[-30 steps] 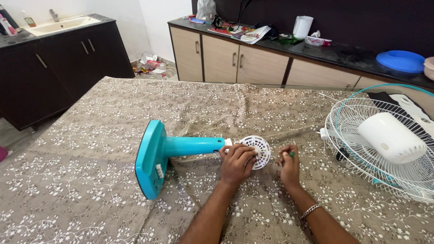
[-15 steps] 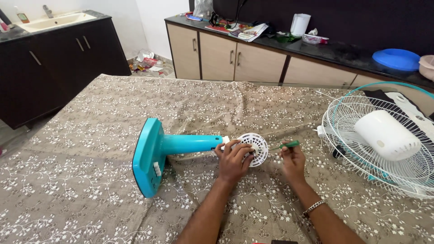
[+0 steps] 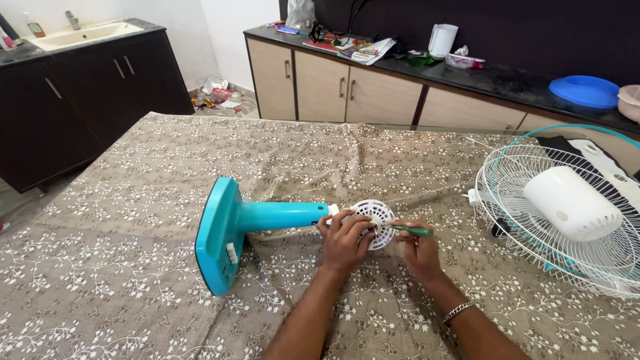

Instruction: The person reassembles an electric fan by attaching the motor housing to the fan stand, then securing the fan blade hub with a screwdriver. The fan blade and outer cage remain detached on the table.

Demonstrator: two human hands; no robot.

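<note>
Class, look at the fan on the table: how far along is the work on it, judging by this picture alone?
Already done: the white motor and wire guard lie apart from the teal stand, which lies on its side. In hand: the left hand steadies the white slotted disc at the stand's end, while the right hand points a green-handled screwdriver at it. Left, probably: finishing at the disc; the fan is not in one piece.
</note>
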